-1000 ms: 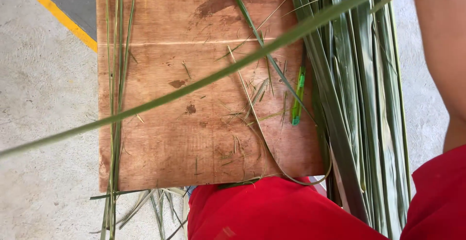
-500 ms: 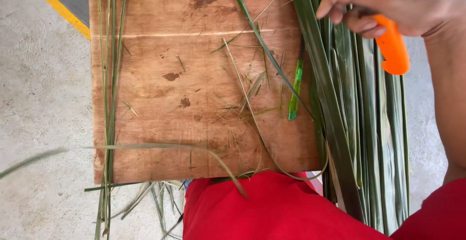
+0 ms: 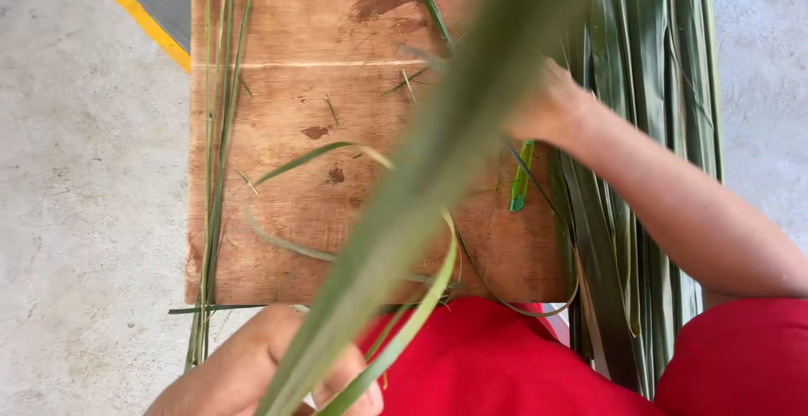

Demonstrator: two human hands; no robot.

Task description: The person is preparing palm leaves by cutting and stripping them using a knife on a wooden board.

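Note:
My left hand (image 3: 244, 374) is at the bottom edge, shut on the base of a long green palm leaf (image 3: 438, 172). The leaf runs blurred, close to the camera, up and to the right across a worn wooden board (image 3: 337, 88). A narrow strip (image 3: 286, 243) split from the leaf curls in a loop over the board. My right hand (image 3: 547, 109) rests at the board's right side, mostly hidden behind the leaf; what it holds cannot be seen. A small bright green piece (image 3: 522, 176) lies just below that hand.
A heap of long palm leaves (image 3: 648, 63) lies along the board's right edge. Several thin stripped midribs (image 3: 215, 130) lie along its left edge. Concrete floor (image 3: 84, 214) with a yellow line (image 3: 143, 25) surrounds the board. My red clothing (image 3: 505, 365) fills the bottom.
The leaf has swung from lying low across the board to rising toward the camera. My right hand moved down onto the board; the orange-handled tool it held is out of sight. My left hand came into view.

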